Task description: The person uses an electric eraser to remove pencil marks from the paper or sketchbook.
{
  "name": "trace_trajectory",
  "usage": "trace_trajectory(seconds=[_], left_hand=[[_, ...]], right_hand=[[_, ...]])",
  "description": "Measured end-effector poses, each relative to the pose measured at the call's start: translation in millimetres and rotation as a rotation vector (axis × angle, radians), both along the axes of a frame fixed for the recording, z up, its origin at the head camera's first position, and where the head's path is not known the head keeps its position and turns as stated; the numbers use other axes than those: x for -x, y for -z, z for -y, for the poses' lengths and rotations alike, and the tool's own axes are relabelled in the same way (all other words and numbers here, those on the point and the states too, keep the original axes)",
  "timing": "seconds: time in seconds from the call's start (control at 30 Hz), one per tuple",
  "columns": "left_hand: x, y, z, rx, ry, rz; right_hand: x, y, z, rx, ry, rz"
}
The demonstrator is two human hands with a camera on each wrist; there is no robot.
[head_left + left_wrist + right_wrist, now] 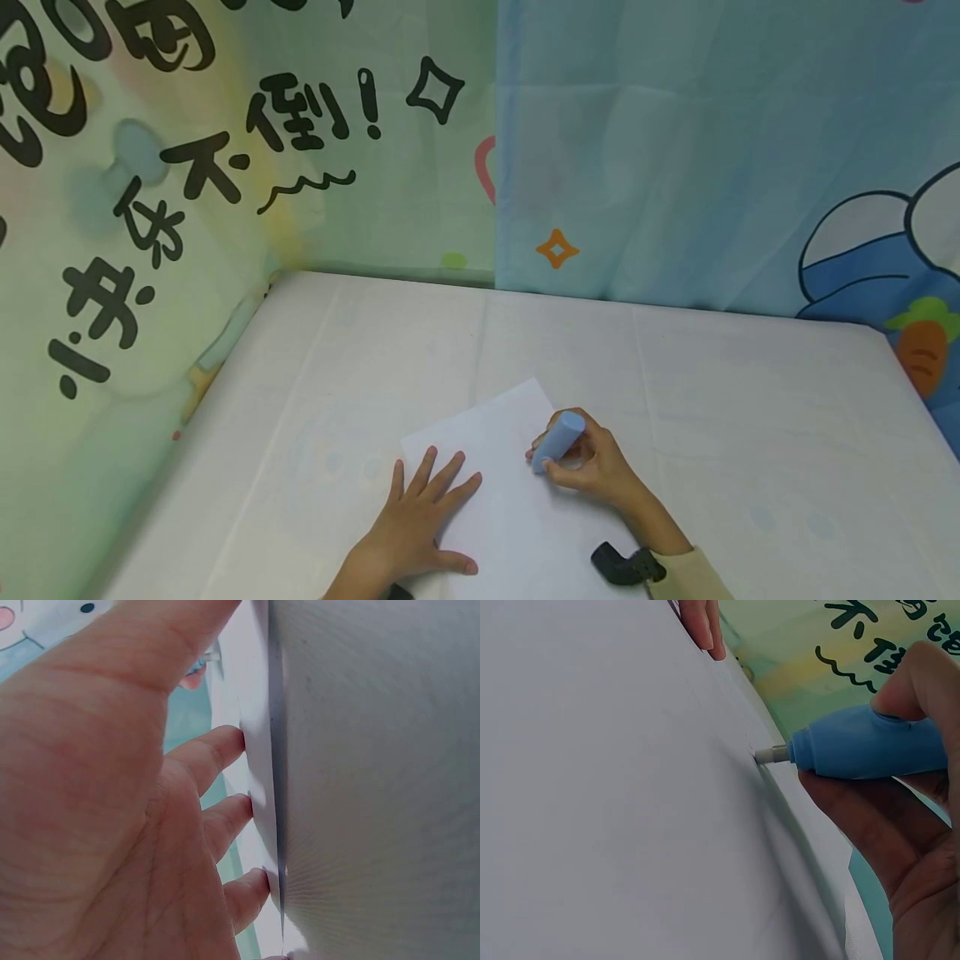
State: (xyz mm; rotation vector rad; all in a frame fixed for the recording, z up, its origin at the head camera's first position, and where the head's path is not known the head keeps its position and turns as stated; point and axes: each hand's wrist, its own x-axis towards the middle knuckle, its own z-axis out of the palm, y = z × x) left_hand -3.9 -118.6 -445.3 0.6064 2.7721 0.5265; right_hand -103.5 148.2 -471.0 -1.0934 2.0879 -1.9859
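Observation:
A light blue electric eraser is pinched between the thumb and fingers of my right hand. In the right wrist view, the narrow pale tip of the eraser meets the sheet of white paper, with faint tiny specks beside it. The thumb lies on the side of its body, near a button. My left hand rests with fingers spread on the left part of the paper. In the left wrist view, the fingertips of this hand press on the sheet, whose near edge lifts slightly off the table.
A white cloth covers the table. Printed fabric walls stand behind it and at the left. A black strap piece sits at my right wrist, next to a beige sleeve.

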Motion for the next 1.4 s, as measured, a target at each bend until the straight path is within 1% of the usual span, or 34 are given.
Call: trace_trajectory(seconds=[0.27,0.57,0.9,0.97,1.17,1.4], left_hand=[[0.0,0.1,-0.4,0.004,-0.001,-0.007],[-0.2,0.0,0.0,0.016,0.0,-0.014],[0.1,-0.2,0.5,0.014,0.007,-0.03],[-0.2,-0.4,0.7,0.011,0.009,-0.033],[-0.3,-1.2,0.6,0.005,0.009,-0.026],[-0.3,-0.7,0.4,0.011,0.007,-0.026]], right_hand=[[-0.9,-0.7,0.6,-0.004,0.001,-0.019],[-0.5,-1.0,0.0,-0.005,-0.007,-0.02],[2.1,3.7,-0.2,-0.002,-0.021,-0.068],[2.6,4.6,-0.4,0.001,-0.027,-0.09],[1.7,5.5,-1.2,-0.014,-0.023,-0.061],[1.1,4.0,-0.9,-0.026,-0.012,-0.05]])
